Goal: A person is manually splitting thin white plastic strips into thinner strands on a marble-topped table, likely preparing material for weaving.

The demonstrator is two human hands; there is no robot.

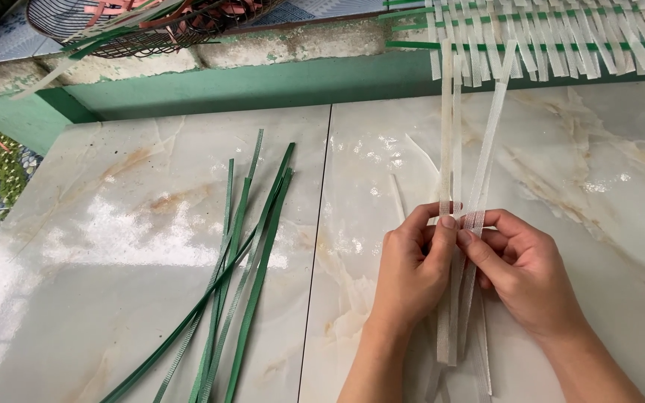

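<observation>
Hands, left (414, 263) and right (520, 265), pinch white plastic strips (449, 149) beside green strips (244, 261) on the marbled floor.

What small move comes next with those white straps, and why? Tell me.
Probably slide the long white plastic straps level with each other. The left hand and right hand pinch them mid-length, yet they fan apart toward the woven green-and-white strap panel, and their lower ends look uneven.

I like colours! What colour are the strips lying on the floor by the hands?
Green strips, seen in the head view.
</observation>
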